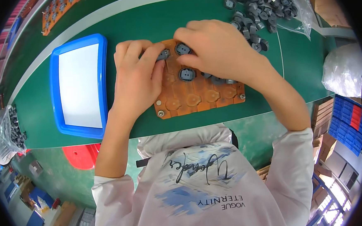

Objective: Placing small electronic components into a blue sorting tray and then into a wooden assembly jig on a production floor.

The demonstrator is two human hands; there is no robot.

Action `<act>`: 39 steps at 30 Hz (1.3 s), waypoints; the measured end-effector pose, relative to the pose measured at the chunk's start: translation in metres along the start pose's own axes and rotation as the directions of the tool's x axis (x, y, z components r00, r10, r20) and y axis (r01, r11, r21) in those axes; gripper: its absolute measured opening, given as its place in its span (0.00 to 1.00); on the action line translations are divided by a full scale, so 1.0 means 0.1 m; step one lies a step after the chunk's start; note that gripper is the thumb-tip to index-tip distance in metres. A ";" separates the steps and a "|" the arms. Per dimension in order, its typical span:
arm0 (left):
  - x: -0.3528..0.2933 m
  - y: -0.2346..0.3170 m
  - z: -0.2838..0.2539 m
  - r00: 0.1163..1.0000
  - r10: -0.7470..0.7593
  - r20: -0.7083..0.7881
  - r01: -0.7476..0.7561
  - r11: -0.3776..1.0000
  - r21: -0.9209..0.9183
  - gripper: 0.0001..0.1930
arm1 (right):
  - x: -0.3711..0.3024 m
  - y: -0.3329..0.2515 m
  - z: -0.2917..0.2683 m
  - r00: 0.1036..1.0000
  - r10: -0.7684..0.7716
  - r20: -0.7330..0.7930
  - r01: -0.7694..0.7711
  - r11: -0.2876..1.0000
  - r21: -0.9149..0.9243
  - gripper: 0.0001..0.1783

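On the table lies an orange-brown fixture plate [201, 107] with rows of rounded recesses and metal studs at its near corners. My left hand [137, 74] is closed over its far left corner, thumb and fingertips pinching a small grey plastic part [163, 55]. A round grey plastic piece [183, 49] sits at the far edge of the plate. My right hand [218, 48] reaches over the plate with its fingertips and thumb closed about that piece. Just nearer, a similar piece with two small holes [187, 75] rests in a recess. Further grey pieces [218, 80] show partly under my right hand.
Left of the plate stands a blue-rimmed tray [104, 76] with a white bottom. A heap of grey parts [258, 17] spills from a clear bag at the far right. Another orange fixture [59, 12] lies beyond the table's far left edge. A red stool [80, 155] stands below.
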State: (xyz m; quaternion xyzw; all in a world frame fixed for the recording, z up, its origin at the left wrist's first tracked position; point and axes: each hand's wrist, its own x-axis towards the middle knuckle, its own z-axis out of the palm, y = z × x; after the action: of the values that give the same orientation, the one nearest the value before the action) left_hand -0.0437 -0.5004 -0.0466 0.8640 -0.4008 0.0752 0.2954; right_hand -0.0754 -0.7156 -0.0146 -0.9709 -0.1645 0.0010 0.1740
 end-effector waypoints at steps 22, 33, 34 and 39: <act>0.04 -0.11 0.00 0.999 0.012 0.050 -0.005 0.988 -0.152 0.16 | 0.12 0.19 0.04 0.975 -0.175 0.137 0.152 0.974 0.166 0.15; -0.07 0.25 -0.06 0.998 0.044 0.054 -0.037 0.993 -0.113 0.15 | 0.29 -0.02 -0.15 0.916 -0.294 0.273 0.349 0.920 -0.177 0.08; -0.09 0.31 0.00 0.997 0.047 0.055 -0.040 0.992 -0.117 0.15 | 0.32 -0.06 -0.19 0.899 -0.344 0.271 0.397 0.902 -0.171 0.06; -0.12 0.38 0.12 0.998 -0.006 0.063 0.010 0.998 -0.054 0.17 | 0.40 -0.15 -0.30 0.859 -0.364 0.361 0.442 0.882 -0.162 0.05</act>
State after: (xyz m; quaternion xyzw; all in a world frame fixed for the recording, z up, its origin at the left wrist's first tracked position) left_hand -0.0811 -0.5184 -0.0435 0.8591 -0.4082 0.0361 0.3065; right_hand -0.0406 -0.6996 0.0212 -0.9149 -0.3900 0.1019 0.0231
